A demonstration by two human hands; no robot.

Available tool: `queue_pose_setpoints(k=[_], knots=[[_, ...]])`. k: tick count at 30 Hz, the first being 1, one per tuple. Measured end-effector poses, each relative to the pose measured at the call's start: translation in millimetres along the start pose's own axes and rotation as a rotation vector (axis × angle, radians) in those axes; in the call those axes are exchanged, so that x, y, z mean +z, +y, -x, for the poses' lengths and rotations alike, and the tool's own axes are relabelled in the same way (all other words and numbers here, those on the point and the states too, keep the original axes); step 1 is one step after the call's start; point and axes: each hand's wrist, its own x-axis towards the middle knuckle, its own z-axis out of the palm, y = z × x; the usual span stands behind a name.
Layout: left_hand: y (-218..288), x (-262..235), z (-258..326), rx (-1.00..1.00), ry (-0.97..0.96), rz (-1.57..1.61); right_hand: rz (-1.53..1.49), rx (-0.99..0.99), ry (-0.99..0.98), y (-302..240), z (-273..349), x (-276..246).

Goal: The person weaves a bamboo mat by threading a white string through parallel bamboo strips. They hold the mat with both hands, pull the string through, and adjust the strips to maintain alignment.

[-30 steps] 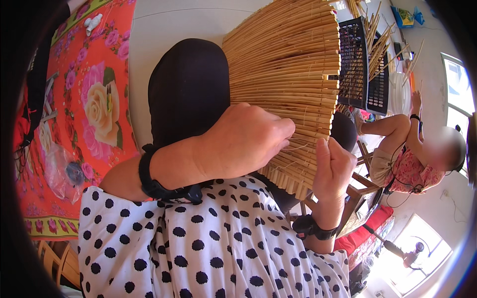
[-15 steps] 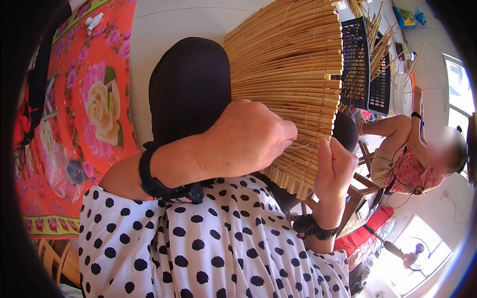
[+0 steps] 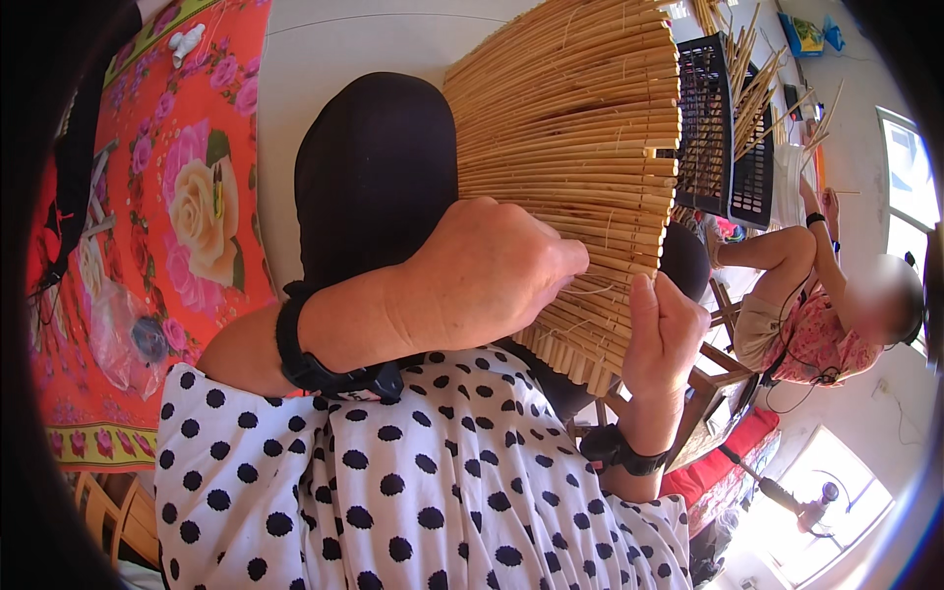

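Note:
A mat of thin tan reed sticks (image 3: 565,128), tied side by side with thread, lies across my dark-trousered knees. My left hand (image 3: 492,261) is closed in a pinch over the mat. From its fingertips a thin white thread (image 3: 590,290) runs toward the sticks. My right hand (image 3: 664,329) is closed around the mat's right edge near its lower end, with the thumb on top and the other fingers partly hidden. Short cut stick ends show along the bottom edge between my hands.
A black plastic crate (image 3: 708,138) with loose reed sticks (image 3: 755,98) stands beyond the mat. At right another person (image 3: 821,324) sits handling a stick. A red flowered cloth (image 3: 167,197) bearing a clear plastic bag (image 3: 123,339) spreads at left. A wooden stool (image 3: 723,379) stands by my right wrist.
My hands and the mat stay almost in place; the thread by my left fingertips has shifted slightly. The other person's hands have moved lower.

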Motion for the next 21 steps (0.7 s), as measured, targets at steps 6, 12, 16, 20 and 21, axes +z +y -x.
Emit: queue_pose_setpoints(k=[6,12,16,20,21], knots=[[1.2,-0.6,1.3,-0.006,0.011,0.013,-0.002,-0.004,0.000,0.0,0.4,0.1],[-0.7,2.2,1.4,-0.013,0.019,-0.005,-0.002,0.000,0.001,-1.6,0.5,0.2],[-1.7,1.8,1.9,-0.006,0.022,-0.015,-0.006,0.004,0.003,-1.0,0.3,0.7],[-1.6,1.9,1.7,-0.001,0.036,-0.011,0.013,-0.001,-0.006,-0.3,0.1,0.1],[-1.5,2.1,1.8,0.000,0.041,-0.010,0.011,-0.003,-0.006,-0.8,0.0,0.0]])
